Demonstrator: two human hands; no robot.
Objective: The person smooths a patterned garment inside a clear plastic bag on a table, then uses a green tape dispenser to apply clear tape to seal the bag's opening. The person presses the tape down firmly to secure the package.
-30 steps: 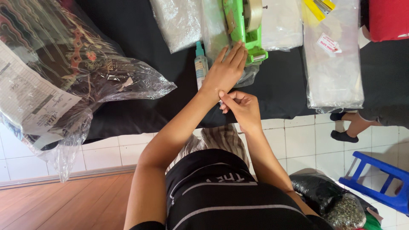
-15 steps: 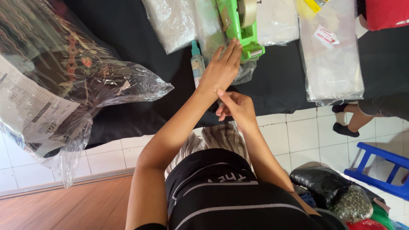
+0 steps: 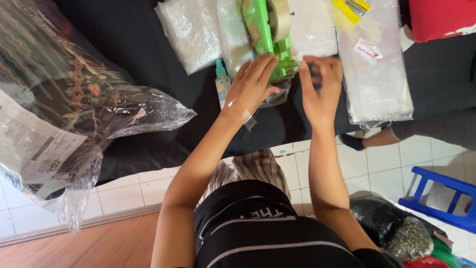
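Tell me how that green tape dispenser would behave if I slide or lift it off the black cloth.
The green tape dispenser looks like rigid plastic, so it should stay stiff. It sits on crinkly clear bags, so it may skid when pushed. The tape roll rides high, so it could tip sideways. The left hand rests against its base.

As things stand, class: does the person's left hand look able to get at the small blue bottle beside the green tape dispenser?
Probably yes. The left hand rests on the green tape dispenser, and the small blue bottle lies just beside its wrist on the black cloth, with nothing between them.
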